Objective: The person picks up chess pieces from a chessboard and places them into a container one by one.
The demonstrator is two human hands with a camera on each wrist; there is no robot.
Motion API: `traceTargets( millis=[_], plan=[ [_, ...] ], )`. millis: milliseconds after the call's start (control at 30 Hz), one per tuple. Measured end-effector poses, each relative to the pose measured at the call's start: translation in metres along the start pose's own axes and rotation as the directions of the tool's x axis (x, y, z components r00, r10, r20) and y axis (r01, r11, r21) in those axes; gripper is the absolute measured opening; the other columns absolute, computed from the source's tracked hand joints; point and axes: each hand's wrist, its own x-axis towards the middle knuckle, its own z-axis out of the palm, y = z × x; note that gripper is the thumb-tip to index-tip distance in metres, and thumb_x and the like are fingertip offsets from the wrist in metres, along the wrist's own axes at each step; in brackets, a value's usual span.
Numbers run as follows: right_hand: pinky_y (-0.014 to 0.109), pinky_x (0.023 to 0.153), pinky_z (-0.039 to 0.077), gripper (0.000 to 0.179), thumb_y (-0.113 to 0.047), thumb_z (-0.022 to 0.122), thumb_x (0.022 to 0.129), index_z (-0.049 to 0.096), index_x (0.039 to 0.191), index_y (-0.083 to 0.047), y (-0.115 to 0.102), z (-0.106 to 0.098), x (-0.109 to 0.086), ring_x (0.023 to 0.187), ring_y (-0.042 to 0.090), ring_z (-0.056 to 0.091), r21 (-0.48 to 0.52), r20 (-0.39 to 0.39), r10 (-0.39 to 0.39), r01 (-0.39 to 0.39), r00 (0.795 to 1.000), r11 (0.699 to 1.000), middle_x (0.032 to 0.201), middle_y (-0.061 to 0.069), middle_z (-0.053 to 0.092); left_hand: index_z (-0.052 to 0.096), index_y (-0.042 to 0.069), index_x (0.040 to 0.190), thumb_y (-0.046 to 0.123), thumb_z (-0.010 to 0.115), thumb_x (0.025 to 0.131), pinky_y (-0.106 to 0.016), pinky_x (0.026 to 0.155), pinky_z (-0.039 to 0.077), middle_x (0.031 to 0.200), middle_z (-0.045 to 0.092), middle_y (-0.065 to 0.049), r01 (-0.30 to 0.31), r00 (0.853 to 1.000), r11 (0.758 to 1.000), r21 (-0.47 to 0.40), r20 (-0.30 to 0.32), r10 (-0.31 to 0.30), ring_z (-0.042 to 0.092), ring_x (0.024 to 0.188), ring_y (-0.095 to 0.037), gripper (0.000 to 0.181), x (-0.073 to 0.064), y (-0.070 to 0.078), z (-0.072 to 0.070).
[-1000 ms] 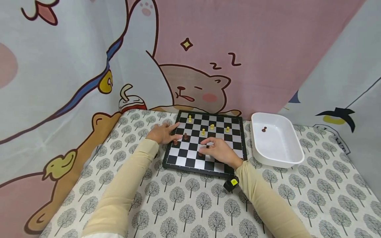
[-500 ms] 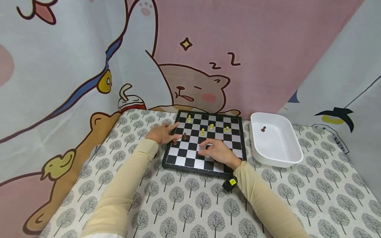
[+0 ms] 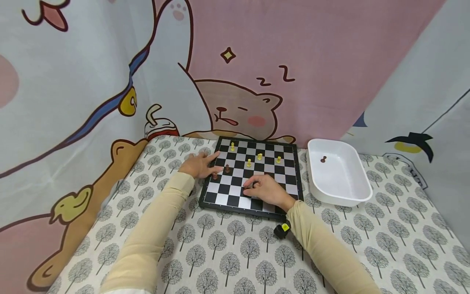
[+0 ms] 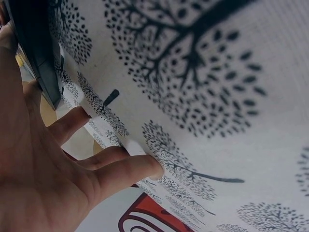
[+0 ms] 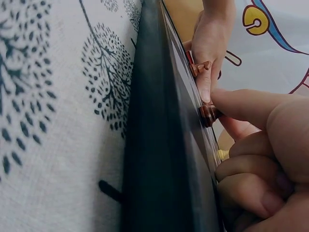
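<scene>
A black-and-white chessboard (image 3: 222, 199) lies on the table, with its raised dark edge (image 5: 154, 145) filling the middle of the right wrist view. At its left edge my left hand (image 3: 197, 165) rests with fingers spread, the thumb reaching over the board beside two brown chess pieces (image 3: 227, 168). In the left wrist view, fingertips (image 4: 154, 166) of that hand touch the cloth. Over the near middle squares, my right hand (image 3: 268, 189) pinches a brown chess piece (image 5: 209, 115) between thumb and index finger; the head view hides that piece. Several yellow chess pieces (image 3: 249, 163) stand toward the far side.
To the board's right stands a white plastic tub (image 3: 339, 179) with a brown chess piece (image 3: 323, 159) lying inside. A black wrist device with a yellow mark (image 3: 282, 230) is by my right wrist. A tree-print cloth (image 3: 220, 261) covers the table; a cartoon curtain (image 3: 315, 61) hangs behind.
My right thumb and index finger have drawn closer together round the brown piece, which showed under the fingertips before. My left hand has stayed in place.
</scene>
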Motion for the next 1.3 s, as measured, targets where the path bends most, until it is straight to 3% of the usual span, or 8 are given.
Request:
traceTargets(
  millis=[833, 1300],
  plan=[
    [0.02, 0.049, 0.034, 0.011, -0.022, 0.075, 0.094, 0.078, 0.103, -0.017, 0.0006, -0.0009, -0.0008, 0.044, 0.008, 0.03, -0.061, 0.007, -0.043, 0.044, 0.999, 0.997, 0.049, -0.008, 0.038, 0.002, 0.052, 0.16, 0.082, 0.032, 0.094, -0.074, 0.114, 0.035, 0.173, 0.014, -0.008, 0.008, 1.0, 1.0, 0.011, 0.011, -0.008, 0.015, 0.154, -0.056, 0.078, -0.0022, 0.0014, -0.0012],
    [0.021, 0.046, 0.032, 0.019, -0.024, 0.073, 0.094, 0.076, 0.109, -0.012, 0.0013, -0.0073, -0.0026, 0.045, 0.009, 0.03, -0.063, -0.017, -0.048, 0.046, 0.999, 0.997, 0.05, -0.009, 0.037, 0.004, 0.051, 0.161, 0.082, 0.032, 0.094, -0.073, 0.111, 0.039, 0.173, 0.015, -0.009, -0.004, 1.0, 1.0, 0.014, -0.002, 0.004, 0.017, 0.152, -0.057, 0.079, -0.0011, 0.0, 0.0002]
  ],
)
